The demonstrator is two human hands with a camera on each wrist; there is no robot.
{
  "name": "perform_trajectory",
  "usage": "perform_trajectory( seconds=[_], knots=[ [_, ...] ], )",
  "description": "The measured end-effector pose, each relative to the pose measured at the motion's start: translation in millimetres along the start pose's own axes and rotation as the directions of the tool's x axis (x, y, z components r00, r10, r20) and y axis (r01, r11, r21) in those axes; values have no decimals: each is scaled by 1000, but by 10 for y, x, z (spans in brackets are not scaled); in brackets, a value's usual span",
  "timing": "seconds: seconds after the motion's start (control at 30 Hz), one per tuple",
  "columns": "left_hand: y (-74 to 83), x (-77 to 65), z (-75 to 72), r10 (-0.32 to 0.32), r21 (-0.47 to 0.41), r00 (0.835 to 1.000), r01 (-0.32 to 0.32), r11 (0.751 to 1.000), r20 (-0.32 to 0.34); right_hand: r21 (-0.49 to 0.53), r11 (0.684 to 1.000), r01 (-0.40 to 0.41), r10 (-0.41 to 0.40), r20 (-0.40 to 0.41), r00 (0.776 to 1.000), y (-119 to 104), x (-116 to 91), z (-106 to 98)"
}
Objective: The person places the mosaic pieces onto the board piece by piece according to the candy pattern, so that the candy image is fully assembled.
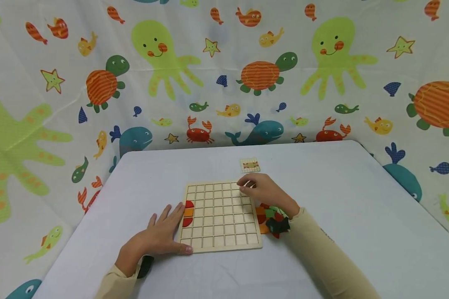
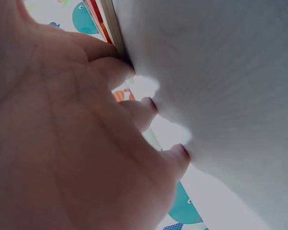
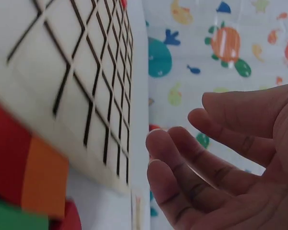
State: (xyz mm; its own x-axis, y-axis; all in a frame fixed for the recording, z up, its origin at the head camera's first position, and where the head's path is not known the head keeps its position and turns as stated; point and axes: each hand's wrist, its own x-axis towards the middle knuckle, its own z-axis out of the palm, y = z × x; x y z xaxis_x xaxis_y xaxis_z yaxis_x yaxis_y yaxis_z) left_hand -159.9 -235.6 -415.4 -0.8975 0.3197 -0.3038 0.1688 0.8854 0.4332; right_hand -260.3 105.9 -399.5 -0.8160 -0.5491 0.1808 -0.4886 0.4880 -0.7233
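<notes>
A light wooden grid board (image 1: 224, 209) lies on the table. Two red half-round pieces (image 1: 187, 222) with an orange square (image 1: 188, 212) between them fill cells at its left edge. My left hand (image 1: 157, 238) rests with fingers spread, its thumb and index finger touching the board's left side; the left wrist view shows the board's edge (image 2: 113, 28) by the fingertips. Above the board's far right corner hovers my right hand (image 1: 267, 189), fingers loosely bent. In the right wrist view thumb and fingertips stand apart with nothing between them.
Beside the board's right edge, partly under the right forearm, is a pile of red, orange and green pieces (image 1: 270, 213). A small pattern card (image 1: 250, 165) lies behind the board on the white table (image 1: 153, 170). A sea-animal curtain (image 1: 224, 54) hangs behind.
</notes>
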Motion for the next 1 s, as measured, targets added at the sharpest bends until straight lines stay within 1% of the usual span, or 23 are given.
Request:
perform_trajectory(
  seconds=[0.2, 0.3, 0.4, 0.53, 0.67, 0.87, 1.0],
  knots=[
    [-4, 4, 12, -6, -10, 1000, 6, 1000, -2, 6, 996, -94, 94, -3, 996, 206, -72, -228],
    [-7, 10, 11, -2, -19, 1000, 1, 1000, -3, 2, 988, -155, 155, 22, 988, 296, -100, -327],
    [-10, 22, 6, -2, -21, 1000, 2, 1000, -1, 0, 981, -194, 194, 53, 980, 386, -132, -419],
    [-6, 40, -4, -1, -17, 1000, 1, 1000, -3, -16, 978, -207, 207, 86, 975, 502, -180, -523],
    [6, 54, -12, 5, -20, 1000, -5, 1000, -1, -30, 973, -229, 231, 124, 965, 592, -216, -584],
    [11, 77, -14, 18, -27, 1000, -18, 999, 1, -43, 959, -279, 282, 170, 944, 665, -208, -612],
    [13, 96, -20, 21, -30, 1000, -21, 999, 5, -77, 955, -285, 295, 188, 937, 684, -197, -617]
  ],
)
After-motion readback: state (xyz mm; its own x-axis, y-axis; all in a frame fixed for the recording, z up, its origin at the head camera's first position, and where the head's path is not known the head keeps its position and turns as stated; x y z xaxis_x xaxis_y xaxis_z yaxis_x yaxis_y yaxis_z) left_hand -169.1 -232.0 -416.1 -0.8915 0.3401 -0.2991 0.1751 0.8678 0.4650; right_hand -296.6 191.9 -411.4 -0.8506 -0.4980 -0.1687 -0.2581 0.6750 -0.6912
